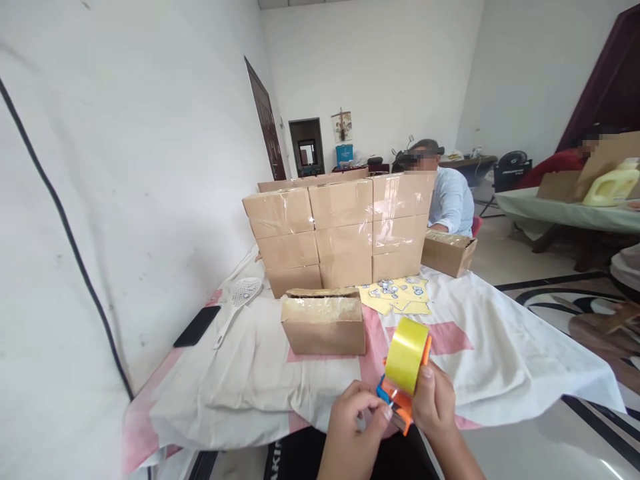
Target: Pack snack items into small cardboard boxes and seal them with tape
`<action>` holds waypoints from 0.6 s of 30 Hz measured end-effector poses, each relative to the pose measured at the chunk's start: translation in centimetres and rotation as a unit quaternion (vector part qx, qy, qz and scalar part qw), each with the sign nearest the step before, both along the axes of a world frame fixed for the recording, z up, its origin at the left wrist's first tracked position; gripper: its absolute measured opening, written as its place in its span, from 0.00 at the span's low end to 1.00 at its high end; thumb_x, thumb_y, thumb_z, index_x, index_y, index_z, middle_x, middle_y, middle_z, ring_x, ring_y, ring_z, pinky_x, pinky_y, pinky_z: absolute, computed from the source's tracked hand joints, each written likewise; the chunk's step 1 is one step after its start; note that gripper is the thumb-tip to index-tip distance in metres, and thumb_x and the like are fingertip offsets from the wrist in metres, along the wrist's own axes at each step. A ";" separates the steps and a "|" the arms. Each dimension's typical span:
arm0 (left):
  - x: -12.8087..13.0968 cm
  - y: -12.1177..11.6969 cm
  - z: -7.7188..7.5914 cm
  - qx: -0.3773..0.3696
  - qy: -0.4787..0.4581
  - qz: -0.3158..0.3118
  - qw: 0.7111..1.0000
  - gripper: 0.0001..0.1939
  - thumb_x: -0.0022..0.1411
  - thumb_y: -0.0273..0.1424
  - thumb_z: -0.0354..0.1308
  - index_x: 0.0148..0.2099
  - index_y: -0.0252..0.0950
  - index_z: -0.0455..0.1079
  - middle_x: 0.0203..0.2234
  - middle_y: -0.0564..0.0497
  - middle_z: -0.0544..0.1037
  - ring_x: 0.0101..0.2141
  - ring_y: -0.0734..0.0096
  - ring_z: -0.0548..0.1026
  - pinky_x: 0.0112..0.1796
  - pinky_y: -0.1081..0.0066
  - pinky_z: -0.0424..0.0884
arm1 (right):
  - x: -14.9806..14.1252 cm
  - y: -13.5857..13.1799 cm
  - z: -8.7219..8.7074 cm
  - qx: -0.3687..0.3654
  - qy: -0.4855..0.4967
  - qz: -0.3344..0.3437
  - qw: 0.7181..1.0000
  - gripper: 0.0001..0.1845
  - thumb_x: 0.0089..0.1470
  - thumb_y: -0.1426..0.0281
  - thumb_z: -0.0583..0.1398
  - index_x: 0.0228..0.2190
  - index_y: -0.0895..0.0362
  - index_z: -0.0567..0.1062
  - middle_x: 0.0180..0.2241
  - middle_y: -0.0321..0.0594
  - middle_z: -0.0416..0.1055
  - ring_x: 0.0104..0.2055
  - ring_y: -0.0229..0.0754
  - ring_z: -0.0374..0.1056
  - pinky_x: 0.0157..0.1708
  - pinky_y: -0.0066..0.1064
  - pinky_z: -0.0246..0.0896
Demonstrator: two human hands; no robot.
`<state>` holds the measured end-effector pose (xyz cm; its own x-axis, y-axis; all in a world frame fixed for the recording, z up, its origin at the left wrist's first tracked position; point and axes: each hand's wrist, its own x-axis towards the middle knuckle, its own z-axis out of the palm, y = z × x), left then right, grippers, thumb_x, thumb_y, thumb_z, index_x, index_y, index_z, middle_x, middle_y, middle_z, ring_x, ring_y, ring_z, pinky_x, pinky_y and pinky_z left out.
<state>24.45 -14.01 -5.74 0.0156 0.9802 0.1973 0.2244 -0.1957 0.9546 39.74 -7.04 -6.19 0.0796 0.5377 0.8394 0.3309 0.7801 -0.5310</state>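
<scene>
My right hand (435, 403) is closed round an orange and blue tape dispenser (404, 415). On it sits a thick roll of yellow-looking packing tape (407, 353), tilted toward me. Thumb and forefinger of my left hand (353, 427) pinch at the dispenser's cutter end, where the clear tape end seems to be; the fingertips partly hide it. Beyond my hands, a small cardboard box (324, 333) lies on the cloth-covered table (240, 393), its top edge slightly gaping and clear tape along it.
Several taped boxes (345, 240) form a stacked wall behind. Yellow printed sheets (395, 295), a white slotted spoon (245, 293) and a black phone (197, 327) lie on the cloth. Another box (449, 253) is at the back right, near a seated person (453, 197).
</scene>
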 end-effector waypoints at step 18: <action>-0.6 -2.3 -1.2 -0.111 -0.092 -0.018 0.989 0.21 0.58 0.47 0.63 0.42 0.34 0.78 0.19 0.55 0.65 0.24 0.73 0.63 0.29 0.72 0.56 | -0.1 0.2 0.6 0.099 -0.055 -0.019 0.993 0.16 0.63 0.78 0.48 0.24 0.53 0.60 0.20 0.34 0.61 0.21 0.40 0.59 0.23 0.34 0.51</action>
<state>23.85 -16.32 -6.89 0.0361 0.9992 -0.0195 0.0394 0.0181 0.9991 39.64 -6.86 -5.64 -0.0023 0.3586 0.9335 0.4095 0.8520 -0.3263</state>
